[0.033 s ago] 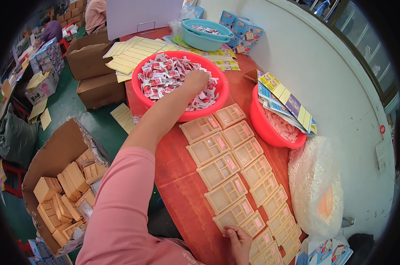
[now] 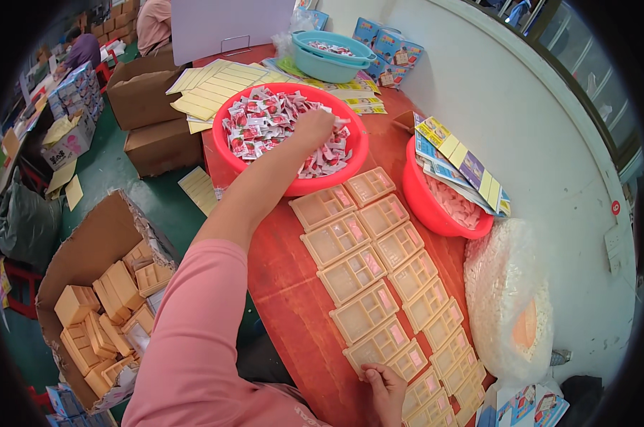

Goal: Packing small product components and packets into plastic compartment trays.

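Note:
My left hand (image 2: 313,129) reaches into a red basin (image 2: 359,153) heaped with small white sachets (image 2: 261,124) printed with red fruit. Its fingers are hidden among them, so its grip does not show. Close to the table's near edge, my right hand (image 2: 384,390) is closed, thumb and forefinger together at the corner of a beige compartment tray (image 2: 373,349). Whatever it pinches is too small to make out. Two columns of these trays run down the red table (image 2: 283,285); many have a pink piece in one compartment.
A second red basin (image 2: 435,220) holds pink pieces under printed cards (image 2: 471,167). Beside it stands a bulging clear plastic bag (image 2: 510,299). Teal basins (image 2: 332,60) and yellow-striped sheets (image 2: 215,89) lie at the back. A cardboard box (image 2: 87,249) of beige trays stands at left.
My left hand has shifted very slightly left within the basin of sachets. My right hand and the trays stay where they were.

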Demonstrator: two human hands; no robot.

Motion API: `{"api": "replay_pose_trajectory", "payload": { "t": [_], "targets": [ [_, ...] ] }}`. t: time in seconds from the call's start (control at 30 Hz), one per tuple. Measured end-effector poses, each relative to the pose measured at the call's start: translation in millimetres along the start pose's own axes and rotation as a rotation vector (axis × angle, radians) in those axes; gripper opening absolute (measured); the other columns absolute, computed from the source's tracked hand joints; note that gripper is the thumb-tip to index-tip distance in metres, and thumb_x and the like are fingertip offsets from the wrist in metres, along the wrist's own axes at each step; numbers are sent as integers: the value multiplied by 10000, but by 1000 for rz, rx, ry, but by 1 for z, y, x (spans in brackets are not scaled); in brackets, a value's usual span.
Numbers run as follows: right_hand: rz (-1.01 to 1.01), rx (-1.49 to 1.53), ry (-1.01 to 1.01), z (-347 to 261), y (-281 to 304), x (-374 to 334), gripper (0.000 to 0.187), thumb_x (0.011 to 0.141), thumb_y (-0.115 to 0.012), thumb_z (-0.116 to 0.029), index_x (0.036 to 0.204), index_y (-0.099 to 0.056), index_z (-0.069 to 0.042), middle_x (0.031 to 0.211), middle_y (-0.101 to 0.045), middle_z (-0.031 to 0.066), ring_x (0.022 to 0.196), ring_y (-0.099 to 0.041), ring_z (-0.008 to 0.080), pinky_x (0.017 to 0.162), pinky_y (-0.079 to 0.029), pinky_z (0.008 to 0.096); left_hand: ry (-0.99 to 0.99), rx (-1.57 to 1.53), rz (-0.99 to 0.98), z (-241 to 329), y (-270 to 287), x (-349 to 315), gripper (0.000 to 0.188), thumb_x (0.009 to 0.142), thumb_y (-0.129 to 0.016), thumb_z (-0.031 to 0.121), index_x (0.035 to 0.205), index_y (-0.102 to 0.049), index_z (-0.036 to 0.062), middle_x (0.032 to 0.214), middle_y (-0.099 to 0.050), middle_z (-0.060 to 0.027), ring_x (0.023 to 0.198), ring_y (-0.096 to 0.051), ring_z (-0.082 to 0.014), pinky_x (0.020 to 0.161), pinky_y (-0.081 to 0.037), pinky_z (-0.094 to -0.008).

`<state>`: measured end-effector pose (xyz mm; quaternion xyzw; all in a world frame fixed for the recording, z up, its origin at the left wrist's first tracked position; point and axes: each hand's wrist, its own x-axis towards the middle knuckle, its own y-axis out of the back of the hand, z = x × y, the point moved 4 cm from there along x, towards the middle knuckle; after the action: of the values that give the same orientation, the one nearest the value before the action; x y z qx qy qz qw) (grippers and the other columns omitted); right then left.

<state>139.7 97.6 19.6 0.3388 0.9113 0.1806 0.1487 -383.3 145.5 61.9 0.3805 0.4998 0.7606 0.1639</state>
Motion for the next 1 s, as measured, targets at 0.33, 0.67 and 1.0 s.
{"api": "replay_pose_trajectory", "payload": {
  "t": [0.33, 0.67, 1.0],
  "targets": [
    [-92, 55, 74, -21, 17, 46, 148, 851, -579, -96, 925, -649, 11, 747, -647, 58, 689, -602, 89, 631, -473, 214, 450, -1769, -44, 8, 71, -52, 204, 700, -649, 77, 885, -600, 7, 705, -603, -62, 557, -606, -195, 451, -491, -340],
    [-71, 521, 63, -107, -9, 152, 174, 853, -589, -98, 976, -570, 24, 756, -605, 50, 610, -566, 74, 511, -448, 179, 490, -2035, -425, 126, 44, -184, 238, 765, -637, 97, 977, -567, 12, 818, -636, -93, 641, -640, -166, 454, -540, -266],
    [-78, 624, -84, -52, -21, 196, 69, 805, -622, -59, 841, -597, -6, 636, -576, 28, 493, -524, 57, 429, -405, 157, 738, -2083, -155, 75, 22, -228, 272, 774, -601, 58, 1028, -532, -12, 956, -618, -123, 798, -642, -232, 679, -570, -348]
  ]
}}
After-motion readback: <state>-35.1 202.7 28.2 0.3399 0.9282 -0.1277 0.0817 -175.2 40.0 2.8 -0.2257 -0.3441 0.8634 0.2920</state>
